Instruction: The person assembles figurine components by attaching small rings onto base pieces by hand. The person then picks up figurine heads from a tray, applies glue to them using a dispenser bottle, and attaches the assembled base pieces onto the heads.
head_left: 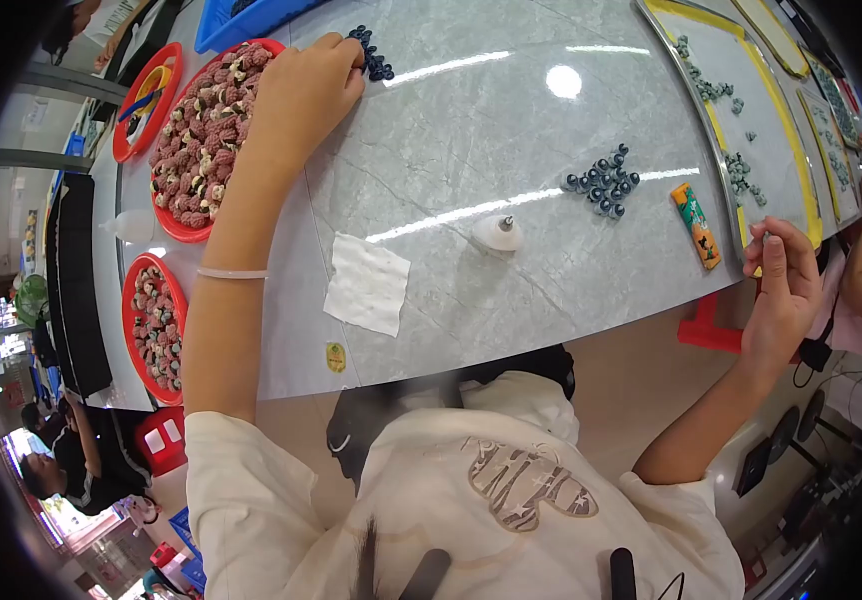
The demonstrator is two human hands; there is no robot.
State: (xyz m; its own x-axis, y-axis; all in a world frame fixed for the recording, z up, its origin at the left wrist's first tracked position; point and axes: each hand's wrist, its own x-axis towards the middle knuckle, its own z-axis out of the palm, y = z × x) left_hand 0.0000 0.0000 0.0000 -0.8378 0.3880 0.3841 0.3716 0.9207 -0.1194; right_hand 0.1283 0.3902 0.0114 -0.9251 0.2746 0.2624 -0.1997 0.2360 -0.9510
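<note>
A: Where the left hand (303, 95) reaches, what does it touch?
B: Fingers curled down onto a small dark bead cluster (373, 58) beside the red bowl (179, 222); the grip itself is hidden.
A: Right hand (783, 290)?
B: At the table edge (571, 335), thumb and forefinger pinched; whatever they hold is too small to identify. A second bead cluster (605, 182) lies apart, mid-table.

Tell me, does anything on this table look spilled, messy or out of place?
Nothing looks spilled or broken. The reddish pieces stay inside the red bowl the left hand reaches over, and the dark beads sit in a tidy cluster. Only the white cloth lies askew, and a small orange packet lies loose near the tray.
</note>
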